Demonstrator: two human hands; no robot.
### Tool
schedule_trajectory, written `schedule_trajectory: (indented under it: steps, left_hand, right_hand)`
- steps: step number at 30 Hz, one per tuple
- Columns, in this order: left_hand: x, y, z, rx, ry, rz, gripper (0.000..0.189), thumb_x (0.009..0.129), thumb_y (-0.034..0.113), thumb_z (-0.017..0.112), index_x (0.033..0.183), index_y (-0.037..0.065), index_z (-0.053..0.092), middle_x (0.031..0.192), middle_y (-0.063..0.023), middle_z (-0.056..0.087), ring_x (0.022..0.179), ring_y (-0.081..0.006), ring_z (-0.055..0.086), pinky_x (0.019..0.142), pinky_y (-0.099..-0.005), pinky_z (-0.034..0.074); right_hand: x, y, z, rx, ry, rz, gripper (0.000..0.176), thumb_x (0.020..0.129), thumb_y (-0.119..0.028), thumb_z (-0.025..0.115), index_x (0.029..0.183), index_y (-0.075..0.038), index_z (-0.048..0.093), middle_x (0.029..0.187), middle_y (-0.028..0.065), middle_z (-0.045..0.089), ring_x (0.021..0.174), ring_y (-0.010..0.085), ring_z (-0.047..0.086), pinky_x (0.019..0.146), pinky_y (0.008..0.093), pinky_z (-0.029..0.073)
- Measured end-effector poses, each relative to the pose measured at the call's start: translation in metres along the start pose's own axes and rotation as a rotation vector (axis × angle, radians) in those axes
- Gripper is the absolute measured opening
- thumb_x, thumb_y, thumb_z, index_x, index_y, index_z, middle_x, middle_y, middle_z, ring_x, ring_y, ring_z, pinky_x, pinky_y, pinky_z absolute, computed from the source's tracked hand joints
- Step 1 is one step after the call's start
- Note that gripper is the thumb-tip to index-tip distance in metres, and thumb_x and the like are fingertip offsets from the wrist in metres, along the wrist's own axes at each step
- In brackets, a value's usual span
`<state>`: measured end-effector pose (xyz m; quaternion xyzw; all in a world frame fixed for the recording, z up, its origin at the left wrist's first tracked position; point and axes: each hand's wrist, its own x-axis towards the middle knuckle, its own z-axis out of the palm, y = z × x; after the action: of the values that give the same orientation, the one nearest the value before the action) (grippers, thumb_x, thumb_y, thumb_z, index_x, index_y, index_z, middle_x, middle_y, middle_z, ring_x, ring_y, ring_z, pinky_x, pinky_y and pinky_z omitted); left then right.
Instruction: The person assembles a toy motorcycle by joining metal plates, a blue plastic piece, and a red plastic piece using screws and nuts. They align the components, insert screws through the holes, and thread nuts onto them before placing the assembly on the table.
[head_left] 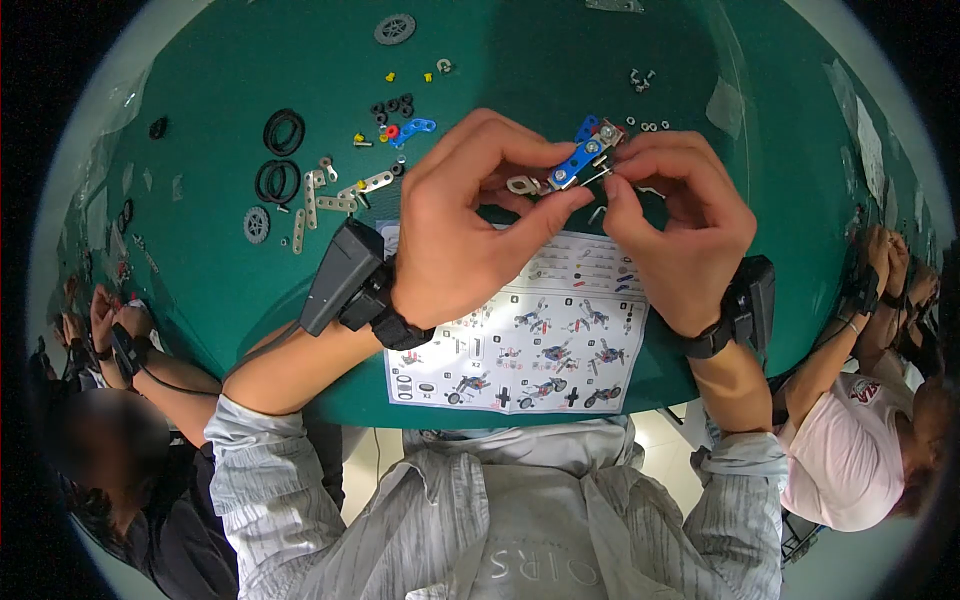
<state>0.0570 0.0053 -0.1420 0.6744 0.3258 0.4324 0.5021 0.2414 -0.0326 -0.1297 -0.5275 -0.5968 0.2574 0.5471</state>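
My left hand pinches a small model assembly between thumb and fingers. It has a blue perforated strip with silver screws along it, and red and silver parts at its upper right end. A silver bracket shows at its lower left, by my left fingers. My right hand is closed at the assembly's right side, thumb against fingers. A thin silver screw-like piece is at those fingertips; its exact kind is too small to tell. Both hands are above a printed instruction sheet.
Left on the green table lie black rubber rings, grey wheels, silver perforated strips and a blue curved piece. Screws and nuts lie beyond my right hand. Other people sit on both sides.
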Motion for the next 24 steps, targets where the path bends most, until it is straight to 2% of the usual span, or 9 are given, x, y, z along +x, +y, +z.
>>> schedule_trajectory:
  steps: [4, 7, 10, 13, 16, 19, 23, 24]
  left_hand:
    - [0.001, 0.004, 0.000, -0.011, -0.017, 0.004, 0.031, 0.082, -0.006, 0.075, 0.110, -0.003, 0.062, 0.109, -0.0112, 0.059, 0.093, -0.0148, 0.066, 0.076, -0.0247, 0.059]
    - [0.001, 0.000, 0.001, -0.059, -0.016, -0.016, 0.032, 0.083, -0.006, 0.075, 0.112, -0.003, 0.061, 0.109, -0.0117, 0.059, 0.095, -0.0165, 0.067, 0.077, -0.0260, 0.060]
    - [0.003, 0.001, -0.002, -0.034, -0.034, 0.007, 0.031, 0.084, -0.006, 0.073, 0.112, -0.003, 0.060, 0.109, -0.0117, 0.058, 0.094, -0.0176, 0.068, 0.076, -0.0269, 0.061]
    - [0.002, -0.001, -0.002, -0.105, -0.025, -0.067, 0.030, 0.085, -0.006, 0.071, 0.112, -0.004, 0.059, 0.108, -0.0114, 0.058, 0.091, -0.0177, 0.069, 0.073, -0.0271, 0.063]
    - [-0.001, 0.000, 0.000, -0.147, -0.036, -0.112, 0.029, 0.086, -0.007, 0.070, 0.112, -0.004, 0.059, 0.107, -0.0110, 0.058, 0.089, -0.0174, 0.069, 0.070, -0.0272, 0.064]
    - [-0.001, 0.001, 0.001, -0.126, -0.040, -0.103, 0.027, 0.085, -0.006, 0.072, 0.109, -0.004, 0.060, 0.106, -0.0105, 0.058, 0.088, -0.0162, 0.068, 0.071, -0.0263, 0.063]
    - [0.001, 0.005, 0.001, -0.092, -0.039, -0.138, 0.027, 0.082, -0.004, 0.076, 0.105, -0.004, 0.063, 0.103, -0.0107, 0.060, 0.087, -0.0156, 0.067, 0.071, -0.0258, 0.062]
    - [0.000, 0.007, 0.000, -0.048, -0.049, -0.090, 0.027, 0.081, -0.004, 0.077, 0.104, -0.004, 0.064, 0.101, -0.0109, 0.060, 0.086, -0.0158, 0.067, 0.071, -0.0261, 0.061]
  right_hand:
    - [0.000, 0.001, -0.005, -0.004, -0.059, -0.011, 0.021, 0.070, 0.011, 0.074, 0.088, 0.004, 0.066, 0.099, 0.0116, 0.066, 0.087, 0.0140, 0.066, 0.076, 0.0238, 0.056]
    - [0.000, -0.005, 0.000, 0.239, 0.000, 0.161, 0.023, 0.073, 0.011, 0.074, 0.094, 0.004, 0.064, 0.101, 0.0115, 0.066, 0.086, 0.0118, 0.065, 0.074, 0.0238, 0.056]
    - [0.003, -0.006, -0.005, 0.348, -0.057, 0.341, 0.024, 0.077, 0.011, 0.072, 0.097, 0.005, 0.063, 0.099, 0.0107, 0.066, 0.085, 0.0103, 0.064, 0.073, 0.0238, 0.057]
    - [0.003, -0.007, -0.009, 0.347, -0.111, 0.423, 0.021, 0.079, 0.011, 0.072, 0.096, 0.006, 0.063, 0.098, 0.0103, 0.067, 0.083, 0.0107, 0.065, 0.071, 0.0234, 0.058]
    - [0.001, -0.005, -0.009, 0.351, -0.194, 0.482, 0.020, 0.080, 0.011, 0.071, 0.097, 0.006, 0.063, 0.095, 0.0092, 0.066, 0.082, 0.0113, 0.066, 0.071, 0.0232, 0.058]
    - [0.000, 0.000, -0.006, 0.342, -0.197, 0.427, 0.019, 0.080, 0.011, 0.071, 0.096, 0.007, 0.062, 0.095, 0.0092, 0.066, 0.082, 0.0120, 0.067, 0.071, 0.0233, 0.059]
    - [-0.001, 0.003, -0.007, 0.359, -0.187, 0.463, 0.018, 0.080, 0.011, 0.070, 0.096, 0.006, 0.062, 0.095, 0.0093, 0.066, 0.085, 0.0131, 0.067, 0.073, 0.0245, 0.059]
    - [-0.001, 0.004, -0.007, 0.367, -0.186, 0.471, 0.018, 0.081, 0.012, 0.070, 0.096, 0.006, 0.062, 0.095, 0.0094, 0.066, 0.085, 0.0133, 0.067, 0.074, 0.0248, 0.059]
